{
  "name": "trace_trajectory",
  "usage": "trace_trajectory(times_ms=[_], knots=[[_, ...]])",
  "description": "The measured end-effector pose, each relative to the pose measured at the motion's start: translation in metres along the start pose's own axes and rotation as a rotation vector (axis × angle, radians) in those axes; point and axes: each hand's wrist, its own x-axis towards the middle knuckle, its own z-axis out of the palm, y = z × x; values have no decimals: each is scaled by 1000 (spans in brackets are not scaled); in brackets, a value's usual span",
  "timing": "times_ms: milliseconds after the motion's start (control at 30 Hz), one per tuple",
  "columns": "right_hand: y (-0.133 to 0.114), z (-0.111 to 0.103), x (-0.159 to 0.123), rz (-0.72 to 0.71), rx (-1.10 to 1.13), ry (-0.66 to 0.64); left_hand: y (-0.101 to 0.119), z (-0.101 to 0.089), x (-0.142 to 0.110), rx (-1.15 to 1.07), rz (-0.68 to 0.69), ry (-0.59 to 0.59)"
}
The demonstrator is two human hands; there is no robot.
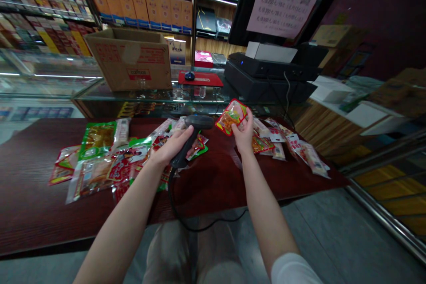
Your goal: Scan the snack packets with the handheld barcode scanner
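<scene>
Both hands full: scanner left, snack packet right

Nearest: a black cable (219,220) is looped past the table's (213,182) near edge; some drag on the scanner is likely. The scanner (199,121) is gripped by its handle in the left hand (171,145). Rigid, probably light; best held by the handle, head left free.

The red-edged packet (229,119) is pinched at its right side by the right hand (244,135), raised above the table, just beyond the scanner's head. Contents can't be identified. Judged light, with bendable film and a slick surface; best taken by the flat rim, as the filled middle may squash. Print is too small to read.

Loose packs are spread on both sides: left-side packs (128,164) overlapping, right-side packs (293,142) strung toward the table's right end. Farther back, a cardboard box (135,64) is stood on a glass counter (186,94).
</scene>
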Motion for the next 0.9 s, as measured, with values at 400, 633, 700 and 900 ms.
trace_trajectory(times_ms=[400,633,700,900], knots=[[-7,3,-2,81,39,15,-2,1,0,7,6,-15],[-10,4,-5,116,-11,21,9,1,-5,-81,-25,12],[-13,-8,2,95,-90,80,12,0,-6,-88,-37,25],[-46,-94,49,5,-792,213,9,-8,-5,-91,-7,97]])
